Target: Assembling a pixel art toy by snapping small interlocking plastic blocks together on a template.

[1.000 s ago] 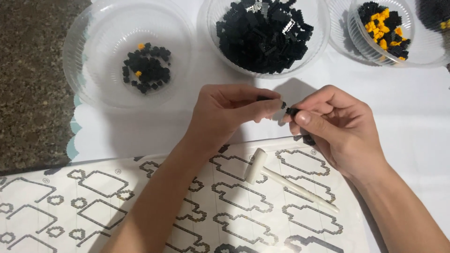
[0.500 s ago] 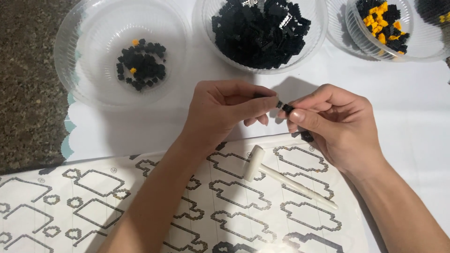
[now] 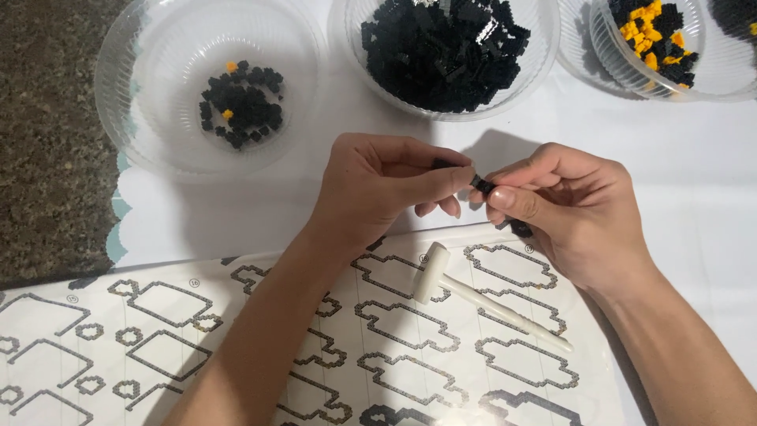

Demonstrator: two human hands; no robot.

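- Black brick piece [image 3: 482,185], tiny and dark, sits pinched between the fingertips of both hands, above the white table [image 3: 694,158] and just beyond the top edge of the instruction sheet [image 3: 158,347].
- Left hand [image 3: 386,185] is closed around the piece, thumb and forefinger pressed on its left end, the other fingers curled beneath.
- Right hand [image 3: 564,209] is clenched on the piece's right end with thumb and forefinger; more small black bits show under its curled fingers, though what they are I cannot tell.
- White plastic mallet [image 3: 473,296] lies on the sheet just below the hands, head to the upper left, handle running toward the lower right, touching neither hand.
- Clear ribbed bowl [image 3: 158,134] at the upper left holds a small cluster of black bricks with two orange ones.
- Middle bowl [image 3: 536,71], straight above the hands, is heaped with black bricks.
- Right-hand bowl [image 3: 710,79] holds mixed black and yellow-orange bricks, cut off by the picture's edge.
- Instruction sheet carries rows of outlined brick shapes; both forearms cross over it.
- Dark speckled stone surface [image 3: 47,158] shows along the left beyond the white cover.
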